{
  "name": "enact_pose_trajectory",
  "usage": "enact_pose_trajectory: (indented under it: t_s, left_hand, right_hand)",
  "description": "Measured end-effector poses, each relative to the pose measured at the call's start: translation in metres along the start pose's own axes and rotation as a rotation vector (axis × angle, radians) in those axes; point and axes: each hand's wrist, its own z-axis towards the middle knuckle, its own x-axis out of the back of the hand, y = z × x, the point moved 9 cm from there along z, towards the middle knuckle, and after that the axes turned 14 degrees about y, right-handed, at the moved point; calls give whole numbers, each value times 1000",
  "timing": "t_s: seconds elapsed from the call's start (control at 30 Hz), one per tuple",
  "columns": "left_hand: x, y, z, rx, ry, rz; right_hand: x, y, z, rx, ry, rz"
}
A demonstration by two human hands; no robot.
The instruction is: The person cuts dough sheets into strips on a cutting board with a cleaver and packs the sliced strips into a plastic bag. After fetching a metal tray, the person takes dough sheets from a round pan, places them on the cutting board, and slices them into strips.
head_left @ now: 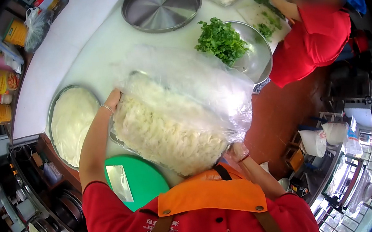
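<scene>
Nearest me, a green disc [145, 178] sits beside the tray [114, 137] of pale shreds [165, 136], which lies at the counter's [63, 61] edge, partly under plastic film [196, 87]. My right hand [237, 151] grasps bunched film at its near corner; my left hand [114, 98] meets the left corner, its exact hold unclear to me, probably spaced to keep the film spread. Leftward, a round pan [51, 131] holds pale dough [75, 128]; beyond, a steel bowl [254, 64] holds leafy greens [221, 43], near a co-worker [311, 46]
</scene>
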Motion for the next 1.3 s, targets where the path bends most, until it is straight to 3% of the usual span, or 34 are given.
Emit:
enact_pose_trajectory:
  t_s: [0.13,0.23,0.27,0.33,0.4,0.5,0.53,0.57,0.63,0.7,0.8,0.87,0.97,1.07,1.13,1.2,1.27,1.3]
  left_hand:
    - [32,-44,24,42,-9,79]
    - [56,-89,57,30,-23,96]
    - [61,-99,62,13,-28,108]
    - [50,-76,25,-97,64,85]
    - [40,-56,12,-247,147,203]
    - [44,-44,33,-596,234,642]
    - [41,-43,46,-763,232,809]
    - [32,-41,49,-931,226,976]
    - [31,-37,58,-805,245,824]
    - [30,-37,68,-703,257,708]
    - [32,-54,78,-522,237,491]
    - [39,-68,71,-323,175,237]
    - [61,-87,43,-269,102,-194]
    - [100,-117,27,-335,256,-154]
    - [109,-109,0,-643,285,-124]
    - [105,-87,-39,-887,422,-17]
    - [86,-31,-123,-1053,678,168]
    - [79,-23,-136,-1057,656,136]
  right_hand:
    - [16,30,-1,31,-25,-156]
    - [42,78,15,384,-67,-645]
    - [39,77,1,333,-48,-602]
    - [7,38,-60,-293,188,58]
    - [10,37,-27,92,78,-422]
    - [9,34,-13,334,178,-524]
    - [1,5,-28,474,219,-720]
    - [-4,-19,-33,423,239,-700]
    - [-14,-68,-44,321,281,-660]
    - [23,-41,34,186,290,-552]
    - [10,-125,5,802,378,-1179]
    - [24,-119,24,818,323,-961]
    - [31,-115,-3,707,239,-789]
    - [67,-72,6,650,311,-514]
    - [85,-77,-12,603,551,-551]
    - [78,-120,-64,761,746,-840]
    - [37,-180,-129,1124,708,-804]
    - [19,-202,-155,1305,681,-780]
